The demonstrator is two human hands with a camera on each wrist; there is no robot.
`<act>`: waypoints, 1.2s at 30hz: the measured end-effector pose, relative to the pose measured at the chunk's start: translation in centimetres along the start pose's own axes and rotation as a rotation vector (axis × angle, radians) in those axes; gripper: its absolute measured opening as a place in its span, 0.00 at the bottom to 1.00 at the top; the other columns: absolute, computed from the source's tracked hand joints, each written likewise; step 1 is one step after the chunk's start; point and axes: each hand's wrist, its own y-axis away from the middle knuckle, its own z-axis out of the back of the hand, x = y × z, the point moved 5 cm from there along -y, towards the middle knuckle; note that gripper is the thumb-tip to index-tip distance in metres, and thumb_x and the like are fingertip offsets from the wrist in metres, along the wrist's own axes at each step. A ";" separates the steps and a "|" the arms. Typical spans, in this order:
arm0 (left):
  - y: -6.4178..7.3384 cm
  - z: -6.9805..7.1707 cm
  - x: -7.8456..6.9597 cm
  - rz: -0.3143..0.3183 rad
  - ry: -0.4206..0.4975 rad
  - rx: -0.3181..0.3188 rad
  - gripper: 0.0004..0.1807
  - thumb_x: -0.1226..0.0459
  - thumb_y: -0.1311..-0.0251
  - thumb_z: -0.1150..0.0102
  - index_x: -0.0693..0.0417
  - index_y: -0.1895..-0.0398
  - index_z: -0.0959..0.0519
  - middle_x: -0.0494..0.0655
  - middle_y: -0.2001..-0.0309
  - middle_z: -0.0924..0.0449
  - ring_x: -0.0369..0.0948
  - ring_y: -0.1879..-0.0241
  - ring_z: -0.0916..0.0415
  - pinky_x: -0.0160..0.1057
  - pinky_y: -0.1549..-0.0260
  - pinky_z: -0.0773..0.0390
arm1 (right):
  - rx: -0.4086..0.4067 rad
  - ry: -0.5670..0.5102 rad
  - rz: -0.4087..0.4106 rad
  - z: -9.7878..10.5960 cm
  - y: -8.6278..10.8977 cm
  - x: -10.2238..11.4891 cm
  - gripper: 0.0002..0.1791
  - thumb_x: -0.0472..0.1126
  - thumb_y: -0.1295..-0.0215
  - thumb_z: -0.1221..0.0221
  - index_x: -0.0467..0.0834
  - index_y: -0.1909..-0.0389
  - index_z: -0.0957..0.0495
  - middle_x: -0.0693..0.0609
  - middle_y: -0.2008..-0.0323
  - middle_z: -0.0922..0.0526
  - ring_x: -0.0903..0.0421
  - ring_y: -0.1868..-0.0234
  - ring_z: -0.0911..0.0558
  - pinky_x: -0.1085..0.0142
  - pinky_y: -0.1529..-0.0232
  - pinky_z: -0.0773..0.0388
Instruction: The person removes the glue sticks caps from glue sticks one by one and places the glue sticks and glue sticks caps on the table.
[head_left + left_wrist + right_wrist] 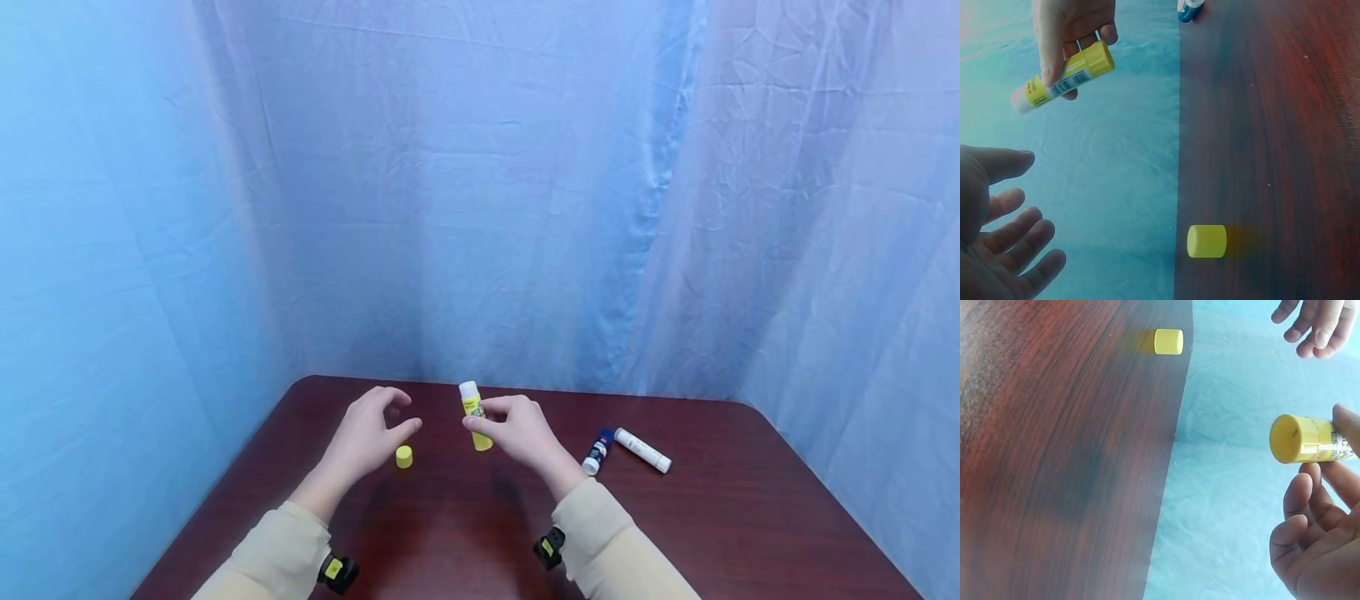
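While the right hand [522,429] pinches a white-topped yellow glue stick [472,406], the left [367,432] gapes, cap [404,457] at its four o'clock; only the left wrist view shows a barcode [1070,83].

In the head view, the lower-frame table [450,525] looks like glossy, grained wood; the creased cloth curtain [480,208] across the upper frame has a satiny sheen. The yellow glue stick [472,407] near lower centre and yellow cap [404,457] left of it look like smooth plastic; the bottom-edge sleeves [607,529], matt cloth.
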 end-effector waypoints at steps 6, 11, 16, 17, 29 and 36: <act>0.4 -0.7 0.6 -0.004 -0.023 -0.002 0.16 0.60 0.43 0.26 0.54 0.53 0.18 0.44 0.60 0.21 0.45 0.60 0.24 0.47 0.59 0.23 | 0.002 0.014 -0.005 -0.7 -0.2 -0.5 0.14 0.55 0.37 0.30 0.53 0.56 0.11 0.61 0.67 0.14 0.58 0.65 0.18 0.59 0.66 0.21; 0.6 -1.2 1.1 0.038 -0.021 0.018 0.17 0.61 0.44 0.25 0.55 0.53 0.18 0.45 0.61 0.21 0.46 0.60 0.24 0.46 0.59 0.22 | 0.007 0.028 -0.014 -1.3 -0.4 -1.0 0.13 0.53 0.38 0.29 0.52 0.56 0.11 0.63 0.67 0.14 0.60 0.63 0.17 0.60 0.63 0.20; 0.7 -1.7 1.9 0.063 -0.034 0.030 0.16 0.61 0.44 0.25 0.54 0.55 0.18 0.44 0.63 0.22 0.45 0.61 0.25 0.46 0.59 0.22 | 0.011 0.041 0.001 -1.8 -0.7 -1.4 0.10 0.52 0.39 0.28 0.55 0.60 0.11 0.63 0.68 0.14 0.59 0.63 0.16 0.60 0.64 0.20; 0.7 -1.8 2.1 0.066 -0.037 0.032 0.16 0.61 0.45 0.25 0.54 0.55 0.18 0.44 0.63 0.22 0.45 0.62 0.25 0.46 0.59 0.22 | 0.017 0.039 0.000 -1.9 -0.7 -1.5 0.09 0.52 0.39 0.28 0.55 0.61 0.11 0.63 0.68 0.14 0.58 0.63 0.16 0.60 0.64 0.20; 0.7 -2.7 3.8 0.107 -0.068 0.061 0.17 0.62 0.46 0.24 0.57 0.55 0.19 0.48 0.63 0.21 0.45 0.62 0.24 0.48 0.58 0.21 | 0.059 0.052 -0.048 -3.3 -0.9 -2.8 0.08 0.51 0.40 0.27 0.55 0.63 0.10 0.62 0.68 0.13 0.59 0.64 0.18 0.59 0.62 0.21; 0.9 -3.2 4.4 0.156 -0.080 0.115 0.20 0.61 0.46 0.24 0.57 0.53 0.20 0.52 0.59 0.20 0.46 0.61 0.24 0.50 0.56 0.21 | 0.096 0.078 -0.084 -4.4 -1.2 -3.2 0.04 0.51 0.40 0.27 0.57 0.66 0.10 0.65 0.69 0.14 0.59 0.63 0.20 0.58 0.60 0.22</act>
